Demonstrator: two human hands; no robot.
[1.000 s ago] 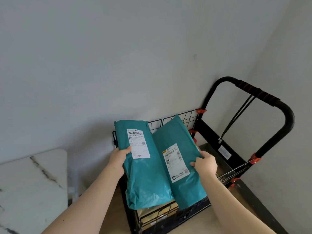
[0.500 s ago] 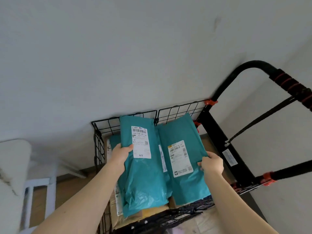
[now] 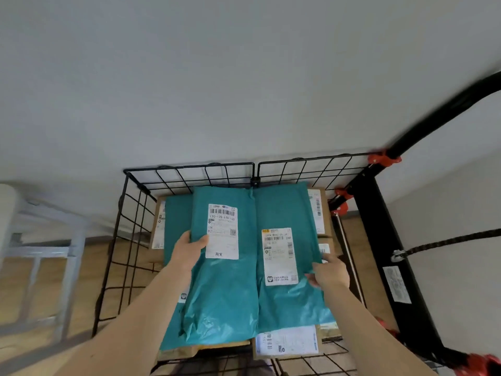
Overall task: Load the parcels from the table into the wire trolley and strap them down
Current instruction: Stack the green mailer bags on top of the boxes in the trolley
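One head-worn wide-angle view looks steeply down, close over the trolley (image 3: pixel 189 169) standing against a wall (image 3: pixel 217 77).

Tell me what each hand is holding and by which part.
Left hand grips the left teal parcel at its left edge, thumb beside the label. Right hand holds the right teal parcel at its right edge. Both are over the trolley.

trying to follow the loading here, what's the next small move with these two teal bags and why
Probably lower both and let go. The left hand grips the left teal bag and the right hand the right teal bag, side by side over the cardboard boxes inside the wire trolley. The elastic cord hangs unused by the frame, so strapping likely comes later.
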